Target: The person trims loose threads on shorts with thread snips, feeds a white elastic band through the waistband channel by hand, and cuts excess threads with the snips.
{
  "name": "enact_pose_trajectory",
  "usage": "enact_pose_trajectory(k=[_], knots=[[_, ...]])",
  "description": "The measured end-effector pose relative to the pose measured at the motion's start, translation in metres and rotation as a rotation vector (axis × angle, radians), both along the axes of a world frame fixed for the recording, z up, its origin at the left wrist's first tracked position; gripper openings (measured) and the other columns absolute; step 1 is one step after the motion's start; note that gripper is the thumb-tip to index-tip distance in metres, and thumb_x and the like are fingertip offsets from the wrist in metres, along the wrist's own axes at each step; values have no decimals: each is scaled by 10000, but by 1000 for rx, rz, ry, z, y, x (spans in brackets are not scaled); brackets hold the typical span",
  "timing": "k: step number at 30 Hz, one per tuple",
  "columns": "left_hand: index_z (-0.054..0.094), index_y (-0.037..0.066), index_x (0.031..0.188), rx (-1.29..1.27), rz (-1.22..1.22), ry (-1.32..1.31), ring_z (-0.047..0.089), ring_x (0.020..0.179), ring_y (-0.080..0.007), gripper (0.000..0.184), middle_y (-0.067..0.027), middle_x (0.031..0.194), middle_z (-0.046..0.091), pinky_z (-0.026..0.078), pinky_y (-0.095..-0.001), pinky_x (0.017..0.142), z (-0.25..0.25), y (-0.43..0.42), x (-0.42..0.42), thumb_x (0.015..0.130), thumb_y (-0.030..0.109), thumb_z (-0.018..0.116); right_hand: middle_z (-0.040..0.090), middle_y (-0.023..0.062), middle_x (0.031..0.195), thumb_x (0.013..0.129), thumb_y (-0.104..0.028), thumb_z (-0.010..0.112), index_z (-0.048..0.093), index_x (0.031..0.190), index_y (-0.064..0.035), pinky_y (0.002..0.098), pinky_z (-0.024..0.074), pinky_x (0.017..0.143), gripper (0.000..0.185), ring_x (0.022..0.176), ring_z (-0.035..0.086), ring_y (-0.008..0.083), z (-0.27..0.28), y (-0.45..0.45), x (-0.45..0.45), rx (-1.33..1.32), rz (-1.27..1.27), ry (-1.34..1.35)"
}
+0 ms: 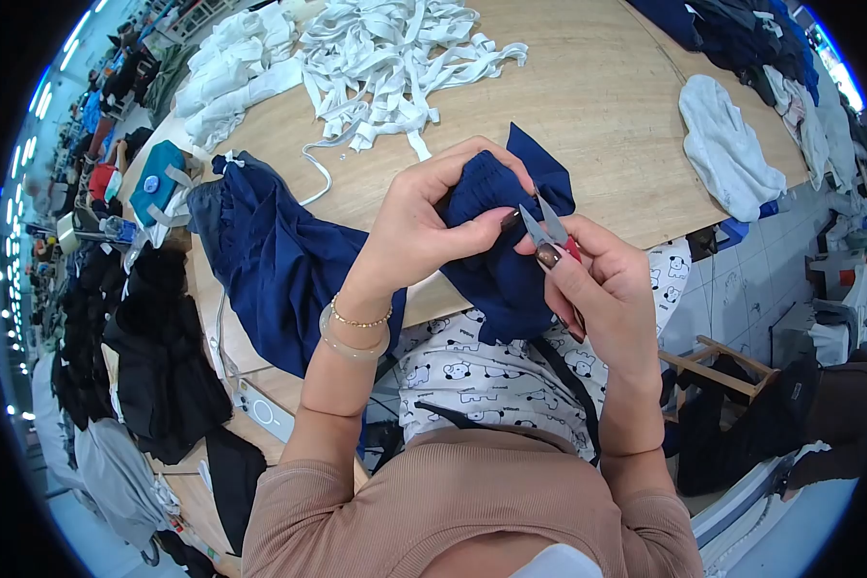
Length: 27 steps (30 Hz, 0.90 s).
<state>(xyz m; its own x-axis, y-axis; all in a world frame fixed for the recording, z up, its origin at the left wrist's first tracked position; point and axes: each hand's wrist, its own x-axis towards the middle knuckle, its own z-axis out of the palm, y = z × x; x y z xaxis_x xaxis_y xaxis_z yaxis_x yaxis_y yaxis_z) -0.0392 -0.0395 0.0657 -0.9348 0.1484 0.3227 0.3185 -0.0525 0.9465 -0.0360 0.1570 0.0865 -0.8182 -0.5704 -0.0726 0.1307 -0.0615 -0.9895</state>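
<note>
Bunched in front of me is a navy blue garment (511,279) with a gathered elastic edge. My left hand (443,217) is closed on its gathered part, thumb and fingers pinching the cloth. In my right hand (597,275) is a pair of small thread snips (549,227) with red on the handle. Their pointed blades are spread apart, close to the cloth by my left thumb. Whether a thread lies between the blades is too small to tell. To the left, a second navy garment (284,255) lies over the table edge.
White elastic strips (385,67) lie heaped at the back of the wooden table (588,87). A light grey cloth piece (729,144) lies at the right. Black garments (164,366) and a phone (263,409) are at the left. A wooden stool (722,364) stands at the lower right.
</note>
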Motion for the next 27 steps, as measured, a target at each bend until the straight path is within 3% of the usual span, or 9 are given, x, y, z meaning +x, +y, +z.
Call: enact_pose_trajectory(k=[3,5,11,14,18,21,27], knots=[[602,-31,920,-18,-17,-11,549,877,-108,174,-41,960,585,431,-229,810,0,-1,0,748,-6,599,427,-60,565,923,-56,496,580,1002,23,163,229,418,140,461,345,-4,-1,0,0,4,0,2],[600,-59,909,-36,6,7,546,850,-102,195,-70,982,575,431,-201,748,0,0,0,725,-2,575,427,-60,572,922,-54,495,580,999,21,163,232,417,137,464,350,-4,0,0,1,1,-1,-6],[599,-54,907,-37,21,-58,540,854,-97,197,-61,972,572,421,-199,755,6,2,3,718,0,585,425,-68,589,911,-28,493,576,996,20,165,244,420,128,477,355,-9,4,0,3,-21,-9,-68],[605,-36,924,82,-36,-26,545,895,-110,165,-55,955,587,420,-228,809,0,1,1,767,10,581,422,-74,603,905,-18,498,583,995,15,163,238,437,128,498,338,-16,0,-2,5,-30,-24,-18],[601,-36,922,258,-25,-76,526,799,-58,141,-37,939,591,407,-188,711,-2,9,3,806,11,535,419,-83,617,893,-20,526,600,970,8,157,211,463,111,539,310,-25,-4,-4,9,43,-114,123],[596,-31,932,209,3,-102,480,705,-20,147,-12,883,593,367,-161,626,-6,8,5,814,16,522,423,-85,615,890,-24,534,601,968,8,155,215,463,108,546,323,-29,-6,-5,10,36,-115,89],[595,-21,936,245,10,-80,437,660,-1,156,13,835,588,331,-152,586,-3,13,6,810,16,510,428,-85,610,879,-7,542,603,960,5,148,219,472,102,551,328,-33,-7,-10,15,8,-146,87]])
